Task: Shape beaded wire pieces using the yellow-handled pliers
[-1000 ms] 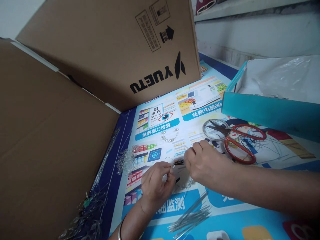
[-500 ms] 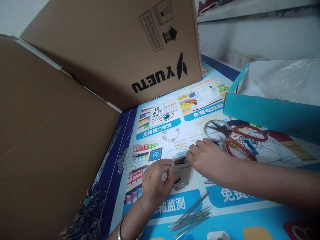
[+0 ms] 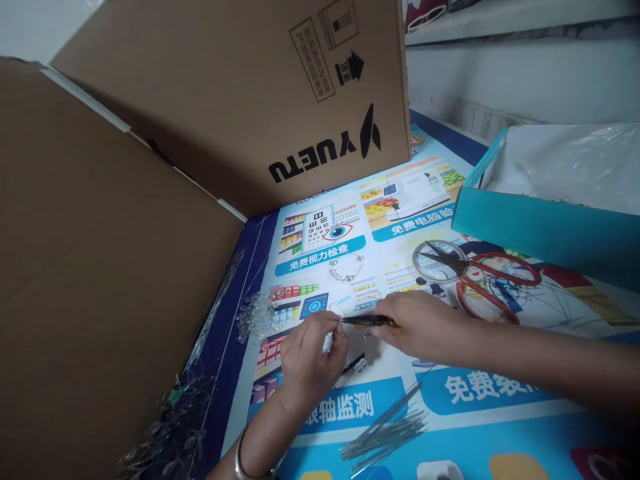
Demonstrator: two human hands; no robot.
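Observation:
My left hand (image 3: 311, 353) is closed in a pinch on a thin beaded wire. A wire loop rises above its fingertips, and clear beads (image 3: 361, 365) hang beside the hand. My right hand (image 3: 420, 323) is wrapped round the handles of long-nosed pliers (image 3: 361, 321). The dark jaws point left, with their tip at my left fingertips. Whether the jaws grip the wire is too small to tell. Beyond my hands lies a ring of wire with clear beads (image 3: 345, 279). A heap of loose clear beads (image 3: 256, 317) is left of my left hand.
Red-handled scissors (image 3: 495, 259) rest across a round clear dish (image 3: 417, 265) at the right. Cut straight wires (image 3: 385, 433) lie in front. Tangled beaded wires (image 3: 173, 433) sit at lower left. Cardboard panels (image 3: 200, 87) stand behind and left; a teal box (image 3: 540, 223) stands at right.
My right hand has turned and lowered a little, so the pliers show more fully, their jaws now at my left fingertips. The left hand stays pinched. The view has shifted slightly.

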